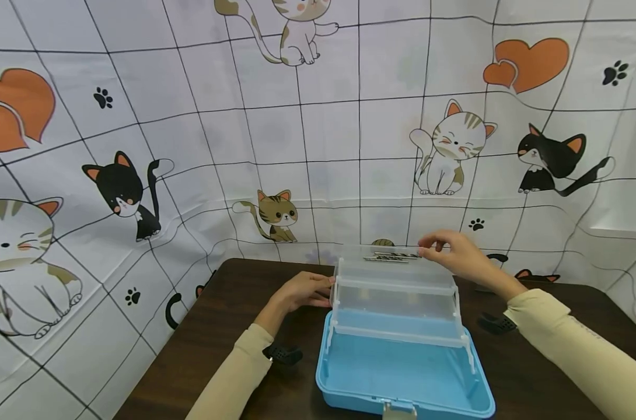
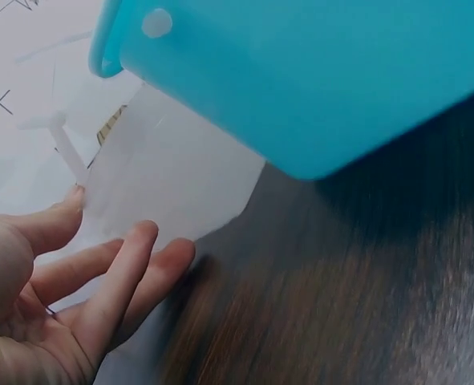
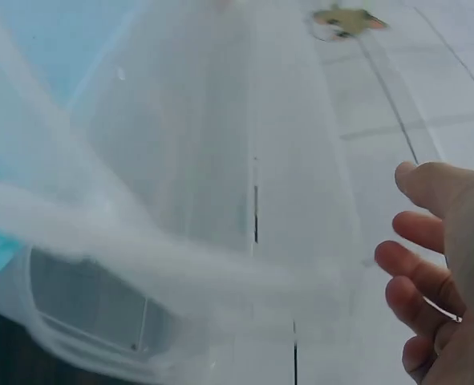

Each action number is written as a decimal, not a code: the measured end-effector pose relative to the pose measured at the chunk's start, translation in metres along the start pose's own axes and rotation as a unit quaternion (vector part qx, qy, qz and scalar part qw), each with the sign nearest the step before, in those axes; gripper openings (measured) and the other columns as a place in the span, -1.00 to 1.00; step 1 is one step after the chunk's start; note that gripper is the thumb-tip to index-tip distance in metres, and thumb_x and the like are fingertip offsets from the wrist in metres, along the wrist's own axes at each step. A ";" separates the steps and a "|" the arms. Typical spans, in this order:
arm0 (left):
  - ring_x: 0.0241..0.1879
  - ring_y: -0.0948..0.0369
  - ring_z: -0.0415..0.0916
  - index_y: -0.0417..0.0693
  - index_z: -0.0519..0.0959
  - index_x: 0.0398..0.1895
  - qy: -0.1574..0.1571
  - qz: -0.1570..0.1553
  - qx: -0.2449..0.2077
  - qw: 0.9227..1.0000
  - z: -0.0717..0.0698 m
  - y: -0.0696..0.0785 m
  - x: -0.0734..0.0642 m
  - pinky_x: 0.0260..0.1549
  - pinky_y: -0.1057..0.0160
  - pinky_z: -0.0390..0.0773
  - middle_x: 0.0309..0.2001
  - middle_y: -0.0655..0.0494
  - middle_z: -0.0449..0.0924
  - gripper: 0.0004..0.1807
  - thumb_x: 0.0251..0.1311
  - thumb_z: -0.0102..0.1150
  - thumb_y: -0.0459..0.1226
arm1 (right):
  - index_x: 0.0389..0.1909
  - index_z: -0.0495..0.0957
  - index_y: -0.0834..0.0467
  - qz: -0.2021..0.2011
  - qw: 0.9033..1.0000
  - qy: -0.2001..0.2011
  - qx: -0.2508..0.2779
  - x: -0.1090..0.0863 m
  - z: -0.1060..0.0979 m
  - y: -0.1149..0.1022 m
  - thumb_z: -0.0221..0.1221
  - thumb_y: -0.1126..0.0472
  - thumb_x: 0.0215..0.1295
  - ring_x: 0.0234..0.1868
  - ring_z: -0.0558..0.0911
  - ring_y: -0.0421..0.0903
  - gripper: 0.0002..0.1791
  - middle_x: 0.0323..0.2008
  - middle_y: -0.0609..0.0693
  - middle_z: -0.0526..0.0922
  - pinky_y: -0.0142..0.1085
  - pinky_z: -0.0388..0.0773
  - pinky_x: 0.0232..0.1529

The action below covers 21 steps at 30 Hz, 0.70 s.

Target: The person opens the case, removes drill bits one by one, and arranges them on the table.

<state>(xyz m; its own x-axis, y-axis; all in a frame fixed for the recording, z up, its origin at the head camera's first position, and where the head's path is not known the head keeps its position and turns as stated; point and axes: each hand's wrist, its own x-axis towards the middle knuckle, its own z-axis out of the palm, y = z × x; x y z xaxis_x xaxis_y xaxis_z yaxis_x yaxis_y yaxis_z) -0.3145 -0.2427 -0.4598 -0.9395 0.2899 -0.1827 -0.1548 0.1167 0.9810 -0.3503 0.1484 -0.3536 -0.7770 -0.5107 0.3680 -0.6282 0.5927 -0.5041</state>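
Treat right grip [image 1: 457, 254] as half open, fingers loosely curled, without visible hold on anything. Treat left grip [image 1: 307, 289] as slack, spread against the side of the clear tray [image 1: 394, 271]; do not assume a firm hold. Locate the drill bits [image 1: 397, 255] at the uppermost tier, just beside right grip, raised at the rear of the blue box [image 1: 344, 399] on the table [image 1: 292, 391]. Avoid nudging the bits: liable to roll off. Avoid leaning on the tier: likely to tilt, spilling the bits.

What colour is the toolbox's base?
The base is light blue, clearest in the head view.
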 end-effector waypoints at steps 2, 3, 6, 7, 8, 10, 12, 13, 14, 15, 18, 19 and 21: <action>-0.13 -0.09 0.71 -0.29 0.61 0.20 0.006 -0.002 -0.006 1.000 0.000 0.001 0.000 -0.15 0.11 0.73 -0.04 -0.18 0.68 -0.52 0.44 0.23 -0.09 | 0.02 0.69 0.20 -0.025 1.000 -0.014 -0.013 0.008 0.006 -0.005 0.28 0.02 0.45 -0.25 0.53 -0.05 -0.66 -0.15 -0.03 0.66 -0.20 0.50 -0.41; -0.13 -0.09 0.71 -0.30 0.61 0.19 0.008 -0.002 -0.009 1.000 0.000 0.001 0.001 -0.14 0.11 0.72 -0.05 -0.18 0.67 -0.52 0.44 0.24 -0.09 | 0.00 0.70 0.19 -0.034 0.999 -0.021 -0.017 0.012 0.009 -0.007 0.29 0.04 0.44 -0.25 0.53 -0.06 -0.68 -0.16 -0.04 0.66 -0.20 0.51 -0.40; -0.11 -0.09 0.70 -0.32 0.62 0.18 0.008 -0.008 -0.026 1.000 0.002 0.001 0.002 -0.11 0.10 0.72 -0.05 -0.19 0.68 -0.53 0.42 0.27 -0.11 | -0.06 0.72 0.18 -0.046 0.998 -0.034 -0.023 0.019 0.016 -0.011 0.31 0.08 0.43 -0.29 0.54 -0.08 -0.75 -0.21 -0.08 0.67 -0.20 0.52 -0.41; -0.11 -0.09 0.70 -0.32 0.62 0.17 0.007 -0.007 -0.031 0.999 0.003 0.001 0.002 -0.11 0.10 0.71 -0.04 -0.20 0.67 -0.54 0.42 0.27 -0.12 | -0.08 0.73 0.17 -0.049 0.998 -0.037 -0.025 0.021 0.019 -0.012 0.31 0.10 0.42 -0.31 0.53 -0.09 -0.77 -0.23 -0.10 0.68 -0.20 0.52 -0.41; -0.11 -0.09 0.70 -0.33 0.62 0.17 0.005 -0.007 -0.034 0.999 0.003 0.000 0.002 -0.10 0.09 0.71 -0.04 -0.20 0.67 -0.54 0.42 0.27 -0.13 | -0.10 0.74 0.17 -0.053 0.998 -0.038 -0.026 0.023 0.021 -0.013 0.31 0.12 0.42 -0.32 0.54 -0.09 -0.79 -0.24 -0.11 0.68 -0.20 0.52 -0.41; -0.10 -0.10 0.70 -0.33 0.62 0.16 0.005 -0.008 -0.041 0.999 0.004 0.000 0.002 -0.11 0.09 0.71 -0.04 -0.20 0.67 -0.55 0.42 0.27 -0.14 | -0.12 0.74 0.17 -0.057 0.997 -0.042 -0.027 0.025 0.025 -0.014 0.32 0.15 0.41 -0.33 0.54 -0.10 -0.82 -0.26 -0.12 0.69 -0.20 0.53 -0.38; -0.11 -0.09 0.70 -0.34 0.63 0.15 0.006 -0.009 -0.045 0.999 0.005 0.000 0.002 -0.12 0.09 0.72 -0.05 -0.21 0.67 -0.57 0.42 0.27 -0.16 | -0.13 0.75 0.17 -0.061 0.997 -0.047 -0.026 0.027 0.027 -0.014 0.33 0.17 0.40 -0.32 0.55 -0.12 -0.84 -0.27 -0.12 0.70 -0.20 0.54 -0.35; -0.11 -0.09 0.70 -0.34 0.63 0.15 0.007 -0.008 -0.045 0.999 0.005 0.000 0.002 -0.12 0.09 0.72 -0.05 -0.21 0.67 -0.57 0.43 0.26 -0.16 | -0.13 0.74 0.18 -0.060 0.997 -0.050 -0.022 0.027 0.028 -0.014 0.33 0.19 0.39 -0.32 0.56 -0.12 -0.84 -0.28 -0.11 0.70 -0.20 0.55 -0.35; -0.11 -0.09 0.70 -0.34 0.62 0.15 0.008 -0.008 -0.046 0.999 0.005 0.001 0.002 -0.13 0.09 0.72 -0.05 -0.21 0.67 -0.57 0.43 0.26 -0.16 | -0.13 0.74 0.20 -0.061 0.997 -0.054 -0.019 0.028 0.029 -0.014 0.34 0.20 0.38 -0.33 0.57 -0.11 -0.84 -0.28 -0.10 0.70 -0.20 0.56 -0.35; -0.11 -0.09 0.70 -0.34 0.62 0.15 0.009 -0.009 -0.045 0.999 0.005 0.001 0.002 -0.13 0.09 0.72 -0.05 -0.20 0.67 -0.57 0.43 0.26 -0.16 | -0.14 0.74 0.20 -0.060 0.996 -0.060 -0.016 0.029 0.029 -0.014 0.35 0.22 0.37 -0.33 0.58 -0.11 -0.85 -0.28 -0.09 0.71 -0.20 0.57 -0.36; -0.12 -0.09 0.71 -0.35 0.62 0.16 0.011 -0.009 -0.042 0.999 0.005 0.003 0.001 -0.13 0.10 0.72 -0.05 -0.20 0.67 -0.56 0.43 0.26 -0.15 | -0.15 0.73 0.23 -0.052 0.996 -0.078 -0.011 0.032 0.028 -0.016 0.36 0.26 0.34 -0.34 0.61 -0.08 -0.86 -0.29 -0.07 0.71 -0.21 0.59 -0.37; -0.12 -0.09 0.71 -0.34 0.62 0.16 0.012 -0.010 -0.042 0.999 0.005 0.003 0.001 -0.13 0.10 0.72 -0.06 -0.19 0.68 -0.56 0.43 0.26 -0.15 | -0.16 0.73 0.23 -0.048 0.995 -0.084 -0.010 0.033 0.028 -0.017 0.37 0.27 0.33 -0.34 0.61 -0.07 -0.87 -0.29 -0.06 0.71 -0.21 0.60 -0.37; -0.12 -0.09 0.71 -0.34 0.62 0.16 0.013 -0.011 -0.042 0.999 0.004 0.003 0.000 -0.13 0.10 0.72 -0.06 -0.19 0.68 -0.56 0.43 0.26 -0.15 | -0.17 0.74 0.24 -0.044 0.994 -0.097 -0.012 0.036 0.028 -0.018 0.37 0.28 0.32 -0.34 0.63 -0.07 -0.88 -0.30 -0.06 0.72 -0.20 0.61 -0.37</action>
<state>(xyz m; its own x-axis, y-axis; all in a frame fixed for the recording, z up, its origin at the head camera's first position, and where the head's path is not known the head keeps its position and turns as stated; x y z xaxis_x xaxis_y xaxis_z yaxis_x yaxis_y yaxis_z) -0.3139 -0.2382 -0.4567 -0.9429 0.2639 -0.2030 -0.1992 0.0414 0.9791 -0.3659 0.1020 -0.3528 -0.6982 -0.6703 0.2515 -0.6962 0.5537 -0.4569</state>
